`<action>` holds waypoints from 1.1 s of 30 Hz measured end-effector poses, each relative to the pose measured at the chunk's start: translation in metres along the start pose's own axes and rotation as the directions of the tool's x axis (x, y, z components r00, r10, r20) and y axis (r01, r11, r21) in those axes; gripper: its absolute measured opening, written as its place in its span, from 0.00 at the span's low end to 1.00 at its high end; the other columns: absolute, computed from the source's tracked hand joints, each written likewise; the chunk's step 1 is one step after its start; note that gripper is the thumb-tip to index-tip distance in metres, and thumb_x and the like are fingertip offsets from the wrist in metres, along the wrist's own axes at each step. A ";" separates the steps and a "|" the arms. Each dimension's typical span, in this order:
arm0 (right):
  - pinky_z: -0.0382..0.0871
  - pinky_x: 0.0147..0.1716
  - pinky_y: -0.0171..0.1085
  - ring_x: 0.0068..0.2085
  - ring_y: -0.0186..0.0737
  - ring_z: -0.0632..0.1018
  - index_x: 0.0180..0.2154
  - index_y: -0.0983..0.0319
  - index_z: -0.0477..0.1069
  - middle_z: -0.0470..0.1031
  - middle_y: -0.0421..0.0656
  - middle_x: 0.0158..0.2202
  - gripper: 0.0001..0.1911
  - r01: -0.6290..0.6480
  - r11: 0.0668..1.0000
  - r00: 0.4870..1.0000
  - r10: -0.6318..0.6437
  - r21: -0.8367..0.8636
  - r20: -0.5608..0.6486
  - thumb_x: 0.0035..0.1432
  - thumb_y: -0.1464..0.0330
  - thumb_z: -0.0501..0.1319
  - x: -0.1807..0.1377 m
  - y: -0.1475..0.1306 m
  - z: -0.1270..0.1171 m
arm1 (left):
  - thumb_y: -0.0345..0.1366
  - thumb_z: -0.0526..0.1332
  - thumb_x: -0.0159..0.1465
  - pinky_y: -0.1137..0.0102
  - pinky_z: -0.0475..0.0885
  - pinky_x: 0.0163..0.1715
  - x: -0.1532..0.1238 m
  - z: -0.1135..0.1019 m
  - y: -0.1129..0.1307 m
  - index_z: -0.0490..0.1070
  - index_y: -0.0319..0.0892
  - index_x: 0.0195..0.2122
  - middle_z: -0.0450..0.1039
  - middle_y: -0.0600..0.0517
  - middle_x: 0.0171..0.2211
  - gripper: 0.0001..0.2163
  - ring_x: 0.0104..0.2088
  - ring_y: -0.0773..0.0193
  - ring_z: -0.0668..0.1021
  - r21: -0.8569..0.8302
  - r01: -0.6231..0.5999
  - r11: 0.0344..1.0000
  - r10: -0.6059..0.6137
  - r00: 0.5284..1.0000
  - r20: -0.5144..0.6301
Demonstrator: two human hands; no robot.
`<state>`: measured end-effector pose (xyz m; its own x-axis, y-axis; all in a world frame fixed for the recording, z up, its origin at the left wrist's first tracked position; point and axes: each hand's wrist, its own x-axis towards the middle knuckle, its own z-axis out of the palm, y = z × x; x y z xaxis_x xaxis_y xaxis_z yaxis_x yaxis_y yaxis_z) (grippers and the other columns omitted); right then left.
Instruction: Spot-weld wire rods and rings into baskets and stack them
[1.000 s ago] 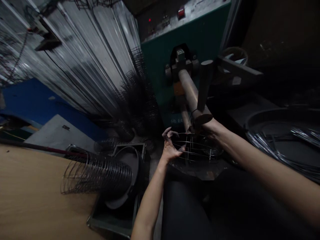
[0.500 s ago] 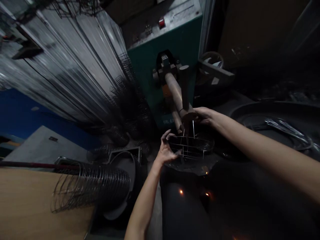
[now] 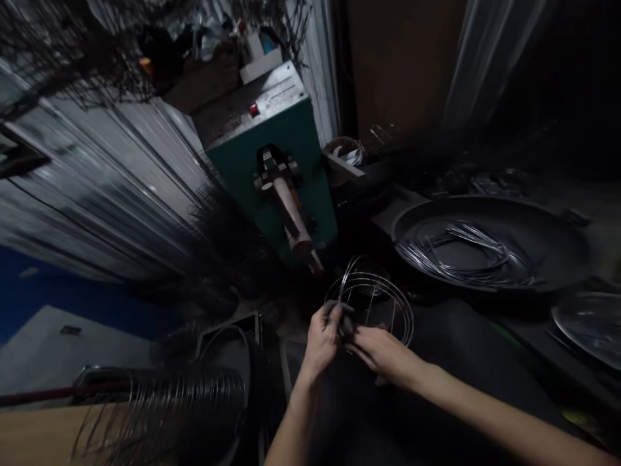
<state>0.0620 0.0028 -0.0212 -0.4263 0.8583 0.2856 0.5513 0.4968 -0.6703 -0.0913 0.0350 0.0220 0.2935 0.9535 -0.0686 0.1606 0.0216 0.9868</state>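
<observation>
The room around me is dim, its upper right sunk in shadow. Pale light whitens the machine top (image 3: 274,97); glints trace the wire frame (image 3: 345,279). Blur smears wall (image 3: 121,155) and coil (image 3: 189,395); wide-angle distortion stretches the edges.

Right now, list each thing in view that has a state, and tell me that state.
Left hand: curled around wires of the wire frame.
Right hand: fingers close to the left hand; grip partly hidden.
Wire frame: held tilted, clear of the machine arm.
Machine arm: sticking out from the green machine.
Red switch: on or off, cannot tell.
Wire bundle: loosely coiled inside the black pan.
</observation>
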 end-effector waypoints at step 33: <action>0.55 0.21 0.34 0.27 0.40 0.74 0.61 0.58 0.64 0.75 0.50 0.42 0.29 -0.029 0.842 0.956 0.182 -0.539 0.232 0.59 0.73 0.49 -0.012 0.048 -0.043 | 0.26 0.49 0.64 0.71 0.71 0.36 -0.011 -0.003 -0.062 0.59 0.49 0.63 0.74 0.48 0.45 0.26 0.37 0.60 0.78 0.899 -0.120 0.421 0.020 0.992 0.123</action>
<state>0.1246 0.0215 -0.0273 -0.4735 0.8807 -0.0075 0.8630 0.4623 -0.2039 -0.1070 0.0239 -0.0378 0.4101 0.9096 -0.0666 0.8798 -0.3754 0.2915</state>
